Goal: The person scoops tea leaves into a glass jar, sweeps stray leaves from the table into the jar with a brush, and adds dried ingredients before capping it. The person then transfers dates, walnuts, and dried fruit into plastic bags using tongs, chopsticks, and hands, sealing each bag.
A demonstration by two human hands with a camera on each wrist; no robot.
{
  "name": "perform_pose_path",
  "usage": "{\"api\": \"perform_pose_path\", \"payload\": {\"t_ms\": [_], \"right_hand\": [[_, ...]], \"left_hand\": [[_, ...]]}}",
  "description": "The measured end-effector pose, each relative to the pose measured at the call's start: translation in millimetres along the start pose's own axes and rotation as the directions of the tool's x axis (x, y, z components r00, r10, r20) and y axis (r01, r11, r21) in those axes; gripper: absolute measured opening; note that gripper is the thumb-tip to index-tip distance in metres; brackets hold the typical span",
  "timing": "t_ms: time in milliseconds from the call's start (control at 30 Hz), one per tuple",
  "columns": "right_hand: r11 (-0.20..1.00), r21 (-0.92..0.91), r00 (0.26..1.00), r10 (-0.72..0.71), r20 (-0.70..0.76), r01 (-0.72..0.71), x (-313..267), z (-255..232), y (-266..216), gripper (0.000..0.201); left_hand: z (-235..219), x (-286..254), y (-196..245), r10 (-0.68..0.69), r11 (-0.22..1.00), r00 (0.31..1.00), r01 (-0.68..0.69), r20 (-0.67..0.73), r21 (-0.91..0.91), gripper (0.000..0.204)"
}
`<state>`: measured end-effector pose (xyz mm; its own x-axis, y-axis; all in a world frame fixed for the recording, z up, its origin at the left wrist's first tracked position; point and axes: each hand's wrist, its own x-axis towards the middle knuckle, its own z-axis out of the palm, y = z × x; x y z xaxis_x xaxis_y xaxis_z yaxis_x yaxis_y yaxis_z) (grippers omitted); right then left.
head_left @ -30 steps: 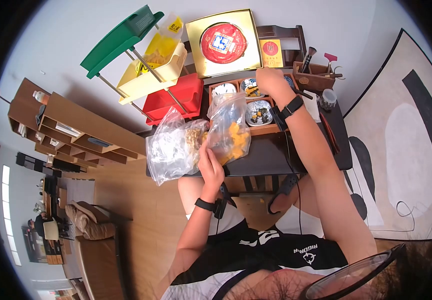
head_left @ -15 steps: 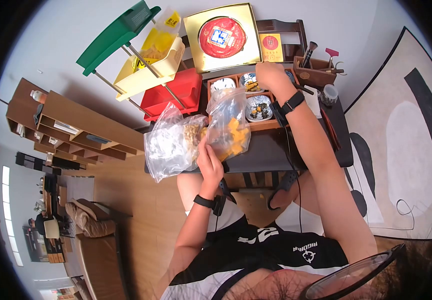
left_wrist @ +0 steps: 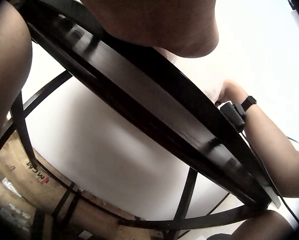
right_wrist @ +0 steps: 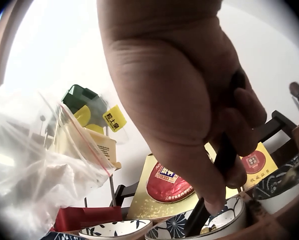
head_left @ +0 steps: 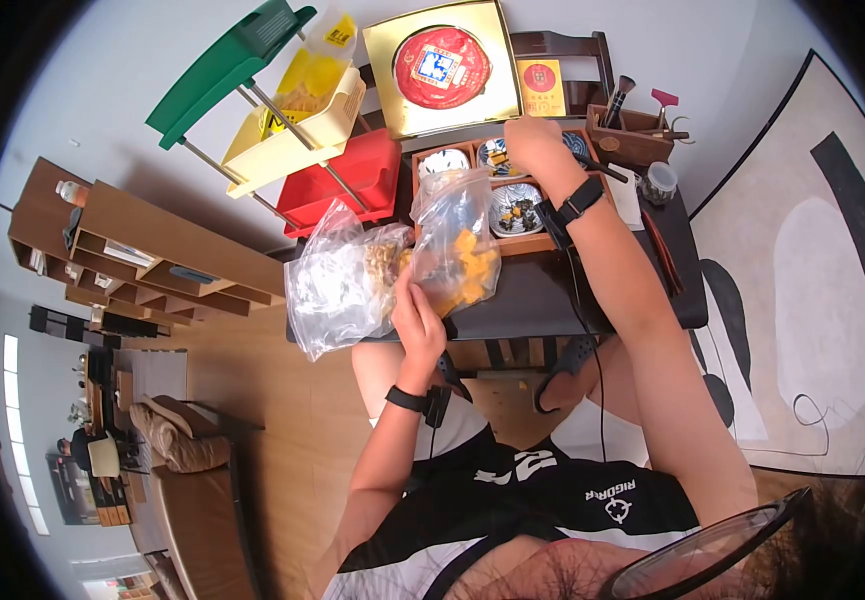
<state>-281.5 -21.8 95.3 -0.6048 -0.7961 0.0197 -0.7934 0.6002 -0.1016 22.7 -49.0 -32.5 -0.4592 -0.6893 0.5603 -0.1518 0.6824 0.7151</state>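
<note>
In the head view my left hand [head_left: 419,318] grips the lower left side of a clear zip bag [head_left: 471,262] with orange-yellow pieces in it; part of the hand shows through the plastic. A second clear bag [head_left: 338,290], holding brown pieces, lies against it on the left. My right hand [head_left: 535,145] is over the back row of a wooden divided tray [head_left: 525,244]. In the right wrist view its thumb and fingers pinch a slim black tool [right_wrist: 226,157], whose lower end dips into a blue-patterned bowl [right_wrist: 234,212]. Nearer me, another bowl [head_left: 516,210] contains dark and yellow bits.
A three-tier rack with a red bin [head_left: 353,185] stands at the table's left. Behind the tray leans a gold box [head_left: 383,70] with a round red package. On the right are a wooden brush holder [head_left: 633,147] and a lidded jar [head_left: 659,184]. A cable hangs from the right wrist.
The head view has shifted slightly, so the table's contents sit a little higher. Both hands keep almost the same places, left at the bag and right over the tray.
</note>
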Motion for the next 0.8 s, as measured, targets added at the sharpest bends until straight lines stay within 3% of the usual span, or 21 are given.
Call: {"api": "perform_pose_path", "payload": {"t_ms": [167, 567, 667, 733, 800], "right_hand": [[0.999, -0.038, 1.000, 0.005, -0.009, -0.006, 2.3, 4.0, 0.9, 0.024], [0.999, 0.006, 0.999, 0.031, -0.025, -0.031, 6.9, 12.2, 2.3, 0.025], [0.999, -0.036, 1.000, 0.006, -0.015, -0.006, 1.6, 5.8, 4.3, 0.024], [0.999, -0.030, 1.000, 0.019, -0.012, -0.020, 4.1, 7.6, 4.7, 0.024], [0.999, -0.024, 0.999, 0.033, -0.011, -0.033, 5.2, 8.3, 4.9, 0.024]], "left_hand": [[-1.4, 0.0, 4.5, -0.043, 0.999, 0.999, 0.044, 0.018, -0.025, 0.033], [-0.8, 0.9, 4.5, 0.029, 0.999, 1.000, -0.029, -0.007, -0.024, 0.034], [-1.2, -0.2, 2.5, 0.016, 1.000, 1.000, -0.016, -0.005, -0.013, 0.034], [-2.9, -0.9, 4.7, -0.073, 0.997, 0.997, 0.073, 0.037, -0.001, 0.034], [-2.1, -0.3, 4.9, -0.044, 0.999, 0.999, 0.044, 0.026, -0.005, 0.034]]}}
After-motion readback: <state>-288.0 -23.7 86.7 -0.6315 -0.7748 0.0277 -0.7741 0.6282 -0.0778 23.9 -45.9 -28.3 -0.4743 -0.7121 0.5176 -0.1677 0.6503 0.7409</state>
